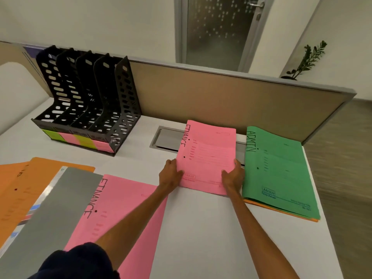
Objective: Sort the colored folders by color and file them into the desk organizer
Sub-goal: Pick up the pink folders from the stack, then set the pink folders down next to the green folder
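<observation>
Pink folder (207,156) gripped by left hand (171,175), right hand (233,177); both arms outstretched

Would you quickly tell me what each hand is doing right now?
Left hand: grips the farther pink paper folder.
Right hand: grips the same folder.

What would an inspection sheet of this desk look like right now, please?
Surface: white desk, folders spread at left and right.
Job's things: black organizer, slots look empty; pink folder in the middle; second pink folder, orange folders and grey folder at left; green folder at right.
Clutter: nothing seen.
Hands: left hand and right hand grip the pink folder's near corners.
Cables: nothing seen; desk hatch partly under the pink folder.
Surroundings: partition, door, plant.
</observation>
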{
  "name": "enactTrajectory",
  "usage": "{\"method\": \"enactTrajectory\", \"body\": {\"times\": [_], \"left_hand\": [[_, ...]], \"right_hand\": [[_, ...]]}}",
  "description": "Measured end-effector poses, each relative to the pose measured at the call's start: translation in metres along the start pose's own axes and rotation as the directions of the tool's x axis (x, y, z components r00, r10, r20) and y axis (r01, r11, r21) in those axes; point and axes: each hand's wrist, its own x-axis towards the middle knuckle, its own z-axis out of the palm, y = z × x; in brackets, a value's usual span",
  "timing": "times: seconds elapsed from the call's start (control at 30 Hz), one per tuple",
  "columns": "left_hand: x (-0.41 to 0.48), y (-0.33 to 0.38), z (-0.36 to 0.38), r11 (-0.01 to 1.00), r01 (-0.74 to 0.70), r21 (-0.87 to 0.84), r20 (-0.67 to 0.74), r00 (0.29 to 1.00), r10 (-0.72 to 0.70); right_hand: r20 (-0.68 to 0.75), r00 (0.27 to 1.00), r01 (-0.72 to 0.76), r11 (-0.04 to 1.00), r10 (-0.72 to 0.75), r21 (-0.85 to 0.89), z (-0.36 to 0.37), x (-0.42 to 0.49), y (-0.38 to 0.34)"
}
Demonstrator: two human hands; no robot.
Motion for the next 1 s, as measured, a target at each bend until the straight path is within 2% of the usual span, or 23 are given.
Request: {"method": "enactTrajectory", "body": {"times": [0.2,0.3,0.4,0.5,0.77,1.0], "left_hand": [[0.009,-0.007,0.005,0.996,-0.041,0.078,0.022,0.999,0.040],[0.005,-0.004,0.001,0.997,-0.046,0.065,0.041,0.998,0.044],[-0.006,-0.005,-0.003,0.994,-0.076,0.073,0.008,0.997,0.075],[-0.023,-0.011,-0.009,0.993,-0.091,0.079,-0.067,0.993,0.096],[-0.077,-0.046,-0.038,0.996,-0.071,0.058,-0.209,0.975,0.081],[-0.128,-0.087,-0.071,0.993,-0.109,0.039,-0.190,0.975,0.115]], "right_hand": [[-0.003,0.997,0.067,0.957,-0.071,-0.283,0.013,0.000,0.013],[-0.015,0.995,0.084,0.911,-0.098,-0.405,0.014,-0.006,0.011],[0.009,0.988,0.136,0.862,-0.151,-0.488,0.013,-0.014,0.007],[0.039,0.985,0.166,0.867,-0.168,-0.469,0.009,-0.028,0.002],[0.002,0.969,0.236,0.915,-0.249,-0.326,-0.011,-0.086,-0.011],[0.020,0.949,0.311,0.921,-0.316,-0.236,-0.006,-0.153,-0.029]]}}
